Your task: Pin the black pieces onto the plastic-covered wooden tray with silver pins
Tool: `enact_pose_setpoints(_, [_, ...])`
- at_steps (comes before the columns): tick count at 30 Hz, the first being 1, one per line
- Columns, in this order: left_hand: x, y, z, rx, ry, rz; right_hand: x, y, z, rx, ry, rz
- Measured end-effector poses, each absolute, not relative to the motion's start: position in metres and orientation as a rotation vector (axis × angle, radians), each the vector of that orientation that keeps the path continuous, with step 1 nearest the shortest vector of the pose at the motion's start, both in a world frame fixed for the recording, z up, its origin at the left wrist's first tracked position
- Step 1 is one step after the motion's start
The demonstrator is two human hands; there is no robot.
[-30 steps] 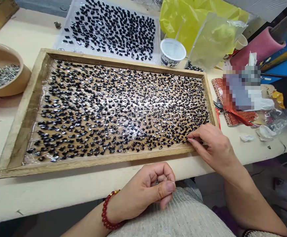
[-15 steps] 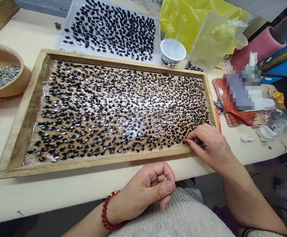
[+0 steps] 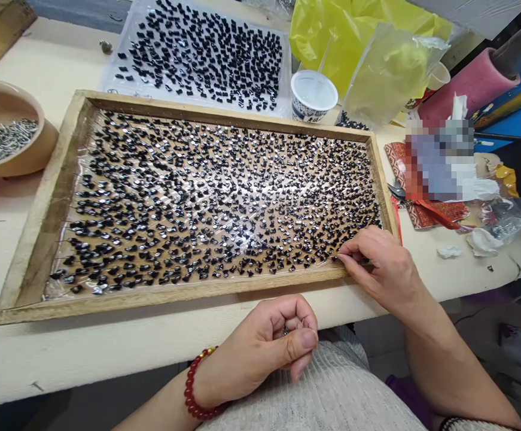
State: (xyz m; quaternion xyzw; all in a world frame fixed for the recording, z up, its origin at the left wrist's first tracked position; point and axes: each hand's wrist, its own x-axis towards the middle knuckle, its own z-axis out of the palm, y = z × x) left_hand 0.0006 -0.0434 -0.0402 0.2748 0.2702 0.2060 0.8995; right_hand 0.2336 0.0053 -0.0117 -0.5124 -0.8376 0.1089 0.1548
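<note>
A wooden-framed tray (image 3: 206, 298) holds many small glossy black pieces (image 3: 224, 203), several with thin pins sticking out sideways. My right hand (image 3: 377, 263) rests over the tray's near right corner, thumb and forefinger pinched together at the outermost black pieces. What sits between those fingertips is too small to make out. In front of the tray, over my lap, my left hand (image 3: 271, 341) is curled closed. Thin metal pins (image 3: 286, 330) show inside its fingers, and one tip pokes up beside the thumb. A red bead bracelet (image 3: 191, 383) circles the left wrist.
At the left stands a beige bowl (image 3: 47, 140) of metal pins. Behind the tray lies a white sheet (image 3: 119, 66) bearing more black pieces, with a paper cup (image 3: 314, 99) beside it. Plastic bags (image 3: 386, 78), a pink roll (image 3: 466, 90) and crumpled tissue (image 3: 483, 242) crowd the right.
Almost nothing differs. Both hands keep their place and grip; the view has shifted very slightly.
</note>
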Motion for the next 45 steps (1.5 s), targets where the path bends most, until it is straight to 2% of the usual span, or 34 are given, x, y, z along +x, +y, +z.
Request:
enact_pose_setpoints(32, [0.0, -0.042, -0.038, 0.526, 0.569, 0.384, 0.238, 0.002, -0.01, -1.463, -2.359, 0.265])
enact_pose_setpoints(35, [0.002, -0.042, -0.037, 0.509, 0.585, 0.391, 0.234, -0.005, 0.001, -1.428, -2.297, 0.373])
enact_pose_setpoints(41, [0.008, -0.042, -0.035, 0.573, 0.563, 0.441, 0.21, -0.031, 0.016, -1.08, -2.286, 0.853])
enact_pose_setpoints(45, [0.011, -0.041, -0.033, 0.555, 0.558, 0.439, 0.207, -0.038, 0.014, -1.034, -2.285, 0.938])
